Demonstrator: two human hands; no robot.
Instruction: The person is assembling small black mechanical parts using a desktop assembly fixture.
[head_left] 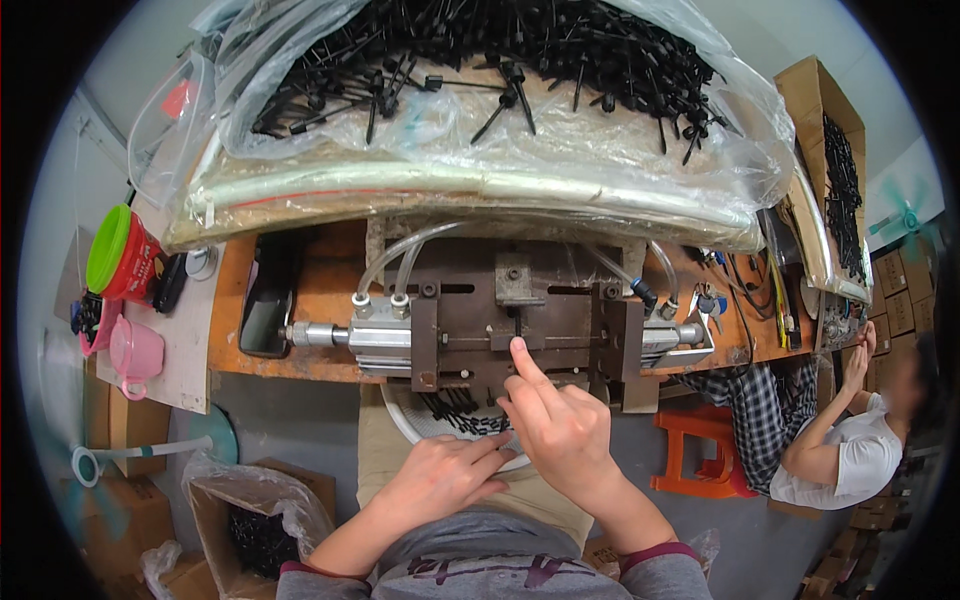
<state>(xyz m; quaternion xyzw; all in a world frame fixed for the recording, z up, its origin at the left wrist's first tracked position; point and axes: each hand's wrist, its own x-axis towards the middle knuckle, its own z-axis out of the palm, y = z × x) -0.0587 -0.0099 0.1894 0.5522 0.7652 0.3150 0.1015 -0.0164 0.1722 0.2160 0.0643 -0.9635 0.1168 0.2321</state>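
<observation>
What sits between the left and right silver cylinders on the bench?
The head view shows a brown metal fixture between the left silver cylinder and the right silver cylinder; the index fingertip of the right hand is at its middle.

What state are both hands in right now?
Left hand: loosely bent over white basket; grip cannot be told.
Right hand: index finger extended to small black piece on metal fixture; grip unclear.

The top edge crops the black pieces (540, 40); the white basket (404, 412) is partly hidden.

Soft, even light; strongly bent, blackened edges
</observation>
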